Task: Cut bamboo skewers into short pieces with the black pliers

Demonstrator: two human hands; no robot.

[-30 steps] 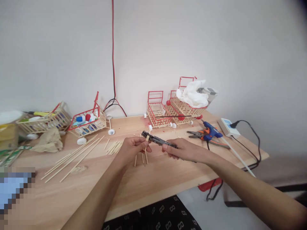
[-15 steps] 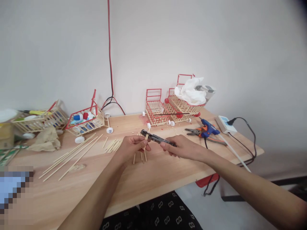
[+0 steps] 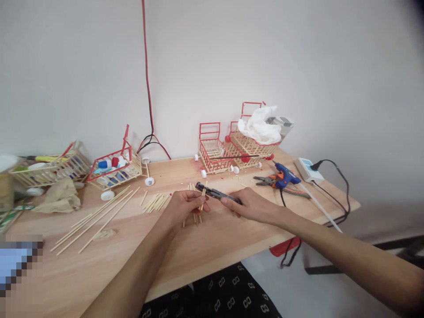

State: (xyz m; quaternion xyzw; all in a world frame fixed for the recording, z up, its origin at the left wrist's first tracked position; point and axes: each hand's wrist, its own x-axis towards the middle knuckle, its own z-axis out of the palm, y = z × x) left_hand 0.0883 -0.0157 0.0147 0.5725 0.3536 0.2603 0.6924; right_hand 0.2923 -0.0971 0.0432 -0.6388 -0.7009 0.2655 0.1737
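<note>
My left hand (image 3: 183, 206) pinches a short wooden stick (image 3: 202, 197) upright over the wooden table (image 3: 212, 247). My right hand (image 3: 250, 205) grips the handles of dark cutting pliers (image 3: 212, 193), whose jaws meet the stick near my left fingertips. A few cut stick pieces (image 3: 195, 217) lie on the table just under both hands. More short sticks (image 3: 155, 202) lie in a loose pile to the left.
Long skewers (image 3: 99, 217) lie at the left. Small stick-built carts (image 3: 114, 170) (image 3: 213, 152) stand along the wall, one holding a white cloth (image 3: 260, 128). A blue glue gun (image 3: 285, 175), orange pliers (image 3: 268, 180) and a power strip (image 3: 306, 170) sit at the right.
The view has drifted slightly. Both hands stay together on the stick and pliers, sitting a little lower toward the table.
</note>
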